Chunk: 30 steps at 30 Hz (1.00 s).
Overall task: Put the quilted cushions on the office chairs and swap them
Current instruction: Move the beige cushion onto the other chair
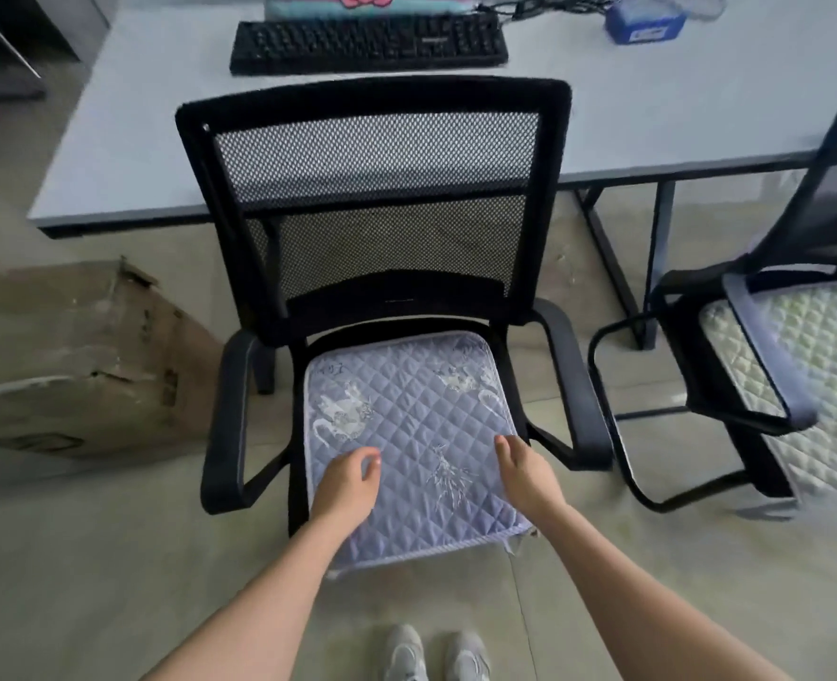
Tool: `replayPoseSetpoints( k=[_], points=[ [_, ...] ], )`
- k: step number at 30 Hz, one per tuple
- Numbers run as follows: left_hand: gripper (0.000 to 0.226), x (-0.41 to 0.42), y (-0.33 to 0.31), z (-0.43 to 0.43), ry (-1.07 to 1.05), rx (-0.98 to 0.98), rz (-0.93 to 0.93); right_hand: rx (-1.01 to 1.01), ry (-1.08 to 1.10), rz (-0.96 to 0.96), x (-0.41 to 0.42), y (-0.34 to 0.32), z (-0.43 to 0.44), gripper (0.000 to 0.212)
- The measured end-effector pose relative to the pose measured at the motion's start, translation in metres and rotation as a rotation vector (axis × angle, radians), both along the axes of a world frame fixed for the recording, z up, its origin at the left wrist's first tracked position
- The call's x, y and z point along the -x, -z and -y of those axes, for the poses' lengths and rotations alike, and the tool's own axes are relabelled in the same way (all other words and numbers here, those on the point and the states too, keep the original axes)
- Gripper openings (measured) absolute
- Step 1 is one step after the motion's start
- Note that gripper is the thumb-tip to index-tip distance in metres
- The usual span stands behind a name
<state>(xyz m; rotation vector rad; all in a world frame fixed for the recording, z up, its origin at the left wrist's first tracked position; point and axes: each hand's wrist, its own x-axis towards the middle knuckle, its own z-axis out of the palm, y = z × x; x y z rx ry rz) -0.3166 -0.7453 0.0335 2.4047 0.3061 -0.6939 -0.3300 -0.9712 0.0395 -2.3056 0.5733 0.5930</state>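
A lilac quilted cushion with a pale printed pattern lies flat on the seat of a black mesh-backed office chair in the middle of the view. Its front edge hangs slightly over the seat. My left hand rests on the cushion's front left part, fingers loosely curled. My right hand lies on its front right part, fingers pointing forward. Neither hand grips the fabric. A second chair at the right edge carries a cream-green quilted cushion with a lilac border.
A grey desk stands behind the chairs with a black keyboard and a blue box. A battered cardboard box sits on the floor to the left. My shoes stand on the bare floor below.
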Motion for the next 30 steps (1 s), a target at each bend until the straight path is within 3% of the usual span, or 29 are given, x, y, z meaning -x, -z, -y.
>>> replayPoseSetpoints(
  k=[10, 21, 30],
  points=[
    [0.031, -0.026, -0.128, 0.068, 0.180, 0.056, 0.101, -0.035, 0.120, 0.057, 0.017, -0.116, 0.040, 0.050],
    [0.028, 0.002, -0.190, 0.214, 0.329, 0.208, 0.034, -0.081, 0.359, 0.178, 0.072, -0.179, 0.158, 0.050],
    [0.029, 0.062, -0.206, 0.361, 0.166, 0.360, 0.007, -0.202, 0.570, 0.172, 0.163, -0.198, 0.314, 0.038]
  ],
)
